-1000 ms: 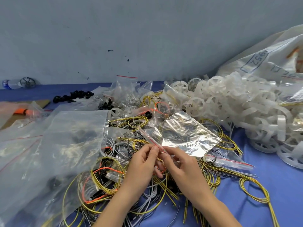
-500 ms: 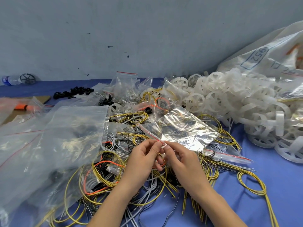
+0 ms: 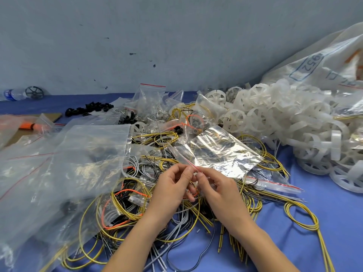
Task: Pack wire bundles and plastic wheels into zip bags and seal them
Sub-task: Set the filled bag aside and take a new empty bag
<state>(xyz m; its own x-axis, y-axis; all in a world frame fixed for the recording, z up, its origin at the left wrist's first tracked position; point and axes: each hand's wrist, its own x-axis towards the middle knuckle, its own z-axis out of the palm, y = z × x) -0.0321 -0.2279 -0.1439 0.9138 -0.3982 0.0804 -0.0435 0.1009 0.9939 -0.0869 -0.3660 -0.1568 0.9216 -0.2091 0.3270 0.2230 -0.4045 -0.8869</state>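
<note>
Blue cloth covers the tabletop (image 3: 334, 213) below a scuffed grey-blue wall, and most of it is buried in stock. Both hands meet at the centre. The left hand (image 3: 172, 187) and the right hand (image 3: 220, 191) each pinch the red-striped zip edge of a small clear zip bag (image 3: 220, 154), with fingers (image 3: 189, 170) curled tight on the strip and thumbs nearly touching. The bag's body fans away from the hands, raised over the tangle, crinkled and glossy. It looks empty, so the step is probably prising the mouth open for filling. To do that well, each hand should catch only one lip of the thin film and draw the lips apart gently from one corner, since the film is slippery and the zip ridge narrow. Under the wrists lie loose coils of yellow, grey, black and orange wire (image 3: 127, 214), springy enough to snag the bag. To the right are heaped translucent white spoked plastic wheels (image 3: 275, 118), stiff and light. At the left slumps a large cloudy plastic bag (image 3: 82, 158).
</note>
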